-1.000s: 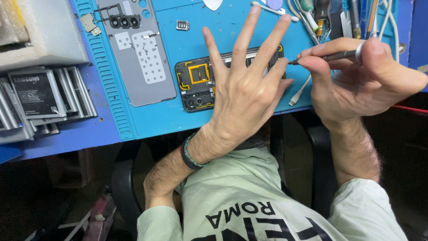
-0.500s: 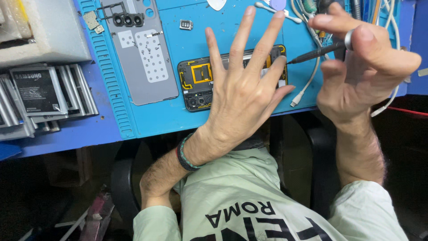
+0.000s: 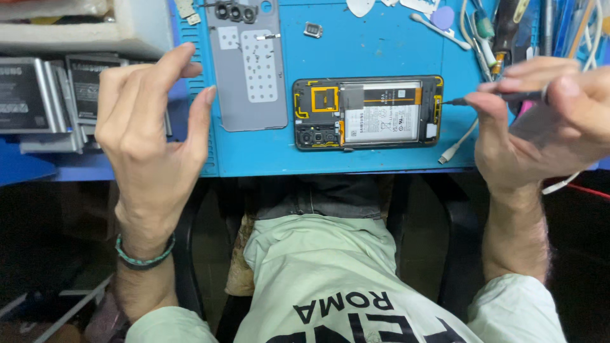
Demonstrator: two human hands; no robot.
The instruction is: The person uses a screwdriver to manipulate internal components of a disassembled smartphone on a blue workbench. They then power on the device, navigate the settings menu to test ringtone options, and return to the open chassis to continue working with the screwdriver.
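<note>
An opened phone (image 3: 367, 113) with its battery and yellow-edged inner parts exposed lies on the blue work mat (image 3: 375, 54). Its grey back cover (image 3: 249, 67) rests on the mat to the left. My left hand (image 3: 149, 130) is lifted off to the left of the mat, fingers apart, holding nothing. My right hand (image 3: 546, 121) pinches a thin dark screwdriver (image 3: 489, 98), whose tip points at the phone's right edge.
Several spare phone batteries (image 3: 44, 95) stand in a row at the left. A small loose part (image 3: 312, 29) lies near the mat's top. Tools and plastic picks (image 3: 508, 25) crowd the top right, and a white cable (image 3: 460, 140) trails by the phone's right end.
My left hand has lifted off the phone and swung away to the left, uncovering it. The right hand with the screwdriver stays at the phone's right end.
</note>
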